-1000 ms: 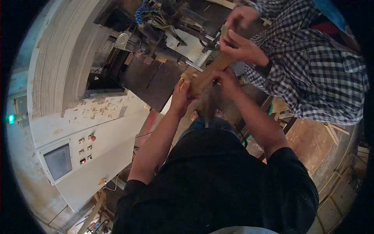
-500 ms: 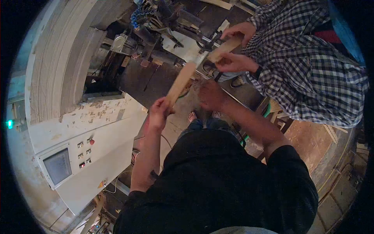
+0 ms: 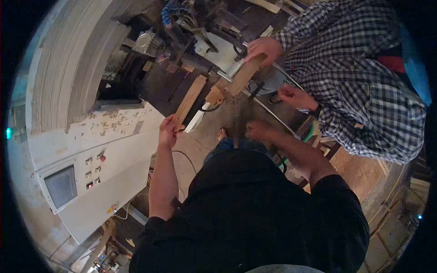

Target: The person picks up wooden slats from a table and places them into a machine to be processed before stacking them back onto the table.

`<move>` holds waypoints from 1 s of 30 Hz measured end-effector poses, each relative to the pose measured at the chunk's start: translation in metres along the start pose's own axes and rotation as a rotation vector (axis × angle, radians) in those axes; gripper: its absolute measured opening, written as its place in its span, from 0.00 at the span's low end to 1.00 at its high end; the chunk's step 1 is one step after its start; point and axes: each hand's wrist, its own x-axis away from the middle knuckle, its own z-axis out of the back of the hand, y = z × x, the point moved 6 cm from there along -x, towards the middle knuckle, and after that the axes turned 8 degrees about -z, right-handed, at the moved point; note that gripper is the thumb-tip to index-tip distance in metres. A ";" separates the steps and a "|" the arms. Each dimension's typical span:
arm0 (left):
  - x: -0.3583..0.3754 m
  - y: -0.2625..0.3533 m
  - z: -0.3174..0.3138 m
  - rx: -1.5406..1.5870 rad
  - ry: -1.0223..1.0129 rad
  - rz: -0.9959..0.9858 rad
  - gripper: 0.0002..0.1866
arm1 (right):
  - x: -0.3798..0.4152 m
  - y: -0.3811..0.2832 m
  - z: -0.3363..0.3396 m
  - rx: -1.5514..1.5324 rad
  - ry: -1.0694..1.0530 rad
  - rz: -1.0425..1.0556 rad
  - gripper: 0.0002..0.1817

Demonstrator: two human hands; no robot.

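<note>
My left hand (image 3: 169,129) is closed on the lower end of a narrow wooden strip (image 3: 192,99), which tilts up and away to the right. In front of my waist, my right hand (image 3: 259,131) appears curled into a fist, apart from the strip. A dark blurred streak lies beside its fingers, and what they hold cannot be made out. Ahead, a co-worker's hand (image 3: 264,49) grips a second wooden piece (image 3: 246,75) over a metal rod. The co-worker's other hand (image 3: 297,97) hangs away from that piece.
A machine with hoses and cylinders (image 3: 182,45) stands ahead. On the left is a pale control cabinet with a screen (image 3: 62,186) and a red button (image 3: 102,158). Metal rails (image 3: 273,113) cross ahead to the right. The co-worker's checked shirt (image 3: 355,82) fills the right side.
My left hand has moved left with the wooden strip. My right hand has shifted right and down. The co-worker's piece has swung left toward the machine, and one of their hands has come off it.
</note>
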 end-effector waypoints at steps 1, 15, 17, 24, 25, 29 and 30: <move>0.002 -0.001 0.002 0.003 0.014 0.004 0.16 | -0.002 0.015 -0.025 -0.029 -0.058 0.025 0.21; -0.002 0.000 -0.001 -0.003 0.032 0.025 0.15 | 0.006 -0.003 0.001 -0.158 -0.007 -0.019 0.21; -0.001 0.001 -0.001 -0.023 0.043 0.016 0.15 | 0.005 -0.023 0.023 -0.156 0.075 -0.013 0.18; 0.012 0.013 -0.006 0.001 0.152 -0.150 0.14 | 0.015 -0.113 0.080 -0.459 0.266 0.234 0.18; 0.020 0.017 -0.005 0.011 0.161 -0.150 0.14 | 0.019 -0.125 0.093 -0.504 0.333 0.255 0.20; 0.049 0.054 0.013 0.068 0.155 -0.328 0.14 | 0.023 -0.164 0.130 -0.642 0.583 0.411 0.28; 0.058 0.066 0.015 0.090 0.100 -0.394 0.15 | 0.019 -0.172 0.136 -0.629 0.569 0.418 0.28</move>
